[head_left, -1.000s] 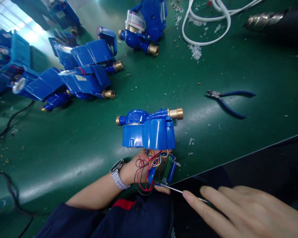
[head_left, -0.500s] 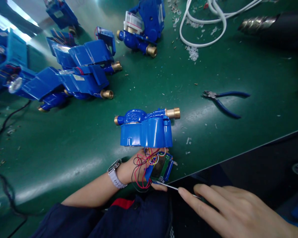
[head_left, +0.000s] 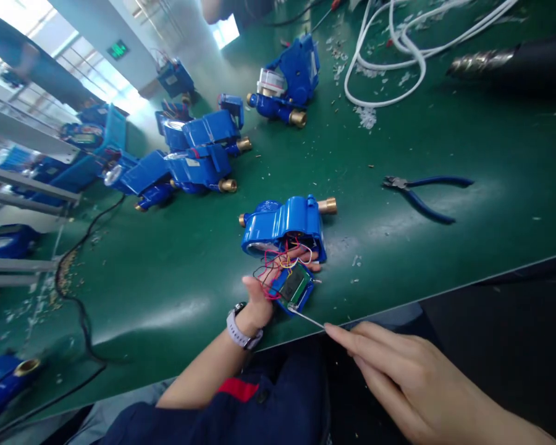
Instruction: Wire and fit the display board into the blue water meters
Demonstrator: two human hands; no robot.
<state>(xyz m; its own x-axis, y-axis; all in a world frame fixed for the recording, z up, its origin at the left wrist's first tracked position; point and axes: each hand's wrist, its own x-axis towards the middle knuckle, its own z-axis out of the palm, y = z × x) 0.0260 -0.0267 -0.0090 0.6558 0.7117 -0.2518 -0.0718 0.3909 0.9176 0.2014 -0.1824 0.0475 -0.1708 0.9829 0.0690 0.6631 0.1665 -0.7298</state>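
Note:
My left hand (head_left: 259,303) is under a circuit board (head_left: 296,287) in a blue frame, supporting it from below. Its thumb sticks out to the left and its fingertips show beyond the board. Red, black, yellow and white wires (head_left: 282,256) run from the board into the open blue housing of a water meter (head_left: 282,219) with brass ends, lying just beyond. In my right hand (head_left: 393,364) is a thin metal shaft, like a screwdriver (head_left: 309,319); its handle is hidden by the hand. The tip touches the board's near corner.
Blue-handled cutters (head_left: 421,191) lie right of the meter. Several more water meters (head_left: 199,167) stand at the far left. A heat gun nozzle (head_left: 482,62) and a white cable (head_left: 384,102) are at the far right. A black cord (head_left: 81,303) crosses the left side.
The view has shifted to take in more of the left. The meter has tilted so its housing opening shows, and the board lies flatter. My left thumb has moved out to the left.

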